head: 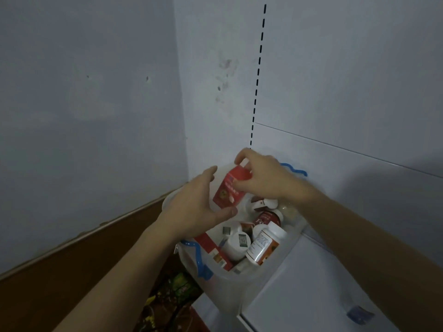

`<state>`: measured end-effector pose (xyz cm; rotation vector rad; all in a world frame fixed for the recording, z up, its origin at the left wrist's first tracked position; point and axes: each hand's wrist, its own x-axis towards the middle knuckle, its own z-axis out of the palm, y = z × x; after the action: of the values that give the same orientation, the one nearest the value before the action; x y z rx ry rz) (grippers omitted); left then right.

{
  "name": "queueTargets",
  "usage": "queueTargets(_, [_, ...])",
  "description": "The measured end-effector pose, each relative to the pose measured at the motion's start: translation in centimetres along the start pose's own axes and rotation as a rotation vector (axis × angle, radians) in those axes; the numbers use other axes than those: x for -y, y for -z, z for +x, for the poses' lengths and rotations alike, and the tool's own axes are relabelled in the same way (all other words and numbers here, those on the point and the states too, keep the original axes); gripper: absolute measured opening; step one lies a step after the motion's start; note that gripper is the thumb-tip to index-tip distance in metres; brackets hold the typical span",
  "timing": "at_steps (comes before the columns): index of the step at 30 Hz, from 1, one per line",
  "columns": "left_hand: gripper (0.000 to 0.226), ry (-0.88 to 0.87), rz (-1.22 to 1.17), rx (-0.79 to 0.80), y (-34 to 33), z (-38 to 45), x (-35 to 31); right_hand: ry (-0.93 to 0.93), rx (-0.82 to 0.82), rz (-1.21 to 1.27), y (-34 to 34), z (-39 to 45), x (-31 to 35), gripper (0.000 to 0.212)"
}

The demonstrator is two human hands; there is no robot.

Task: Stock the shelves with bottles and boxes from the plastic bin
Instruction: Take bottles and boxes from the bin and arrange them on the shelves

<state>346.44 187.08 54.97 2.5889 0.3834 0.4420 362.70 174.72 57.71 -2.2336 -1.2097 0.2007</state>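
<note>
I note my right hand (263, 178) pinching the red box (230, 188) by its top, above the plastic bin (230, 291); my left hand (194, 207) lies open against its lower side — label unreadable. Bottles (263, 243) crowd the bin below, half hidden, on a white shelf (311, 283).

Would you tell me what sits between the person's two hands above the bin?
In the head view, a red box sits between the left hand and right hand, whose fingers pinch its top.

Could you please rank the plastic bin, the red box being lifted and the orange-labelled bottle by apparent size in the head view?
1. plastic bin
2. red box
3. orange-labelled bottle, roughly the box's size, so these two are unsure.
</note>
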Motion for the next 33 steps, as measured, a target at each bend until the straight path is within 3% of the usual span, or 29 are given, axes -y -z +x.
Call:
queueTargets(3, [0.114, -0.022, -0.118, -0.027, 0.1, -0.2, -0.2, 0.061, -0.056, 0.275, 1.6, -2.7, 2.1, 0.042])
queueTargets(8, [0.075, -0.028, -0.144, -0.191, 0.0, -1.1, 0.4, 0.051, -0.135, 0.524, 0.1, -4.5, 2.8, 0.02])
queueTargets(11, [0.064, 0.003, -0.267, -0.253, 0.0, -1.2, 0.4, -0.038, -0.179, 0.363, -0.8, -3.8, 1.8, 0.01])
queueTargets(16, [0.066, 0.042, -0.314, -0.318, 0.0, -1.2, 0.4, -0.034, 0.545, -0.387, -2.4, -3.8, 1.9, 0.054])
queueTargets(18, [0.069, 0.045, -0.289, -0.306, -0.2, -1.0, 0.6, -0.002, 0.6, -0.593, -4.0, -4.0, 2.2, 0.062])
queueTargets(20, [0.071, 0.034, -0.279, -0.292, -0.3, -0.9, 0.7, 0.056, 0.541, -0.681, -4.7, -4.2, 2.3, 0.059])
queueTargets(22, [0.07, 0.017, -0.289, -0.285, -0.2, -0.9, 0.7, 0.059, 0.475, -0.611, -4.1, -4.2, 2.2, 0.053])
queueTargets(25, [0.066, 0.008, -0.342, -0.322, 0.2, -1.1, 0.4, 0.014, 0.259, -0.284, -2.3, -4.4, 1.4, 0.04])
queueTargets(28, [0.052, -0.018, -0.421, -0.49, 1.0, -2.0, -1.2, -0.032, -0.054, 0.117, -0.9, -5.9, 0.3, 0.03])
queueTargets(30, [0.044, -0.081, -0.595, -0.591, 1.6, -2.9, -3.2, -0.001, -0.233, 0.354, 0.0, -7.9, -0.2, 0.031])
queueTargets(33, [0.046, -0.141, -0.875, -0.529, 1.6, -4.2, -6.0, -0.011, -0.37, 0.586, 1.1, -11.2, -0.7, 0.034])
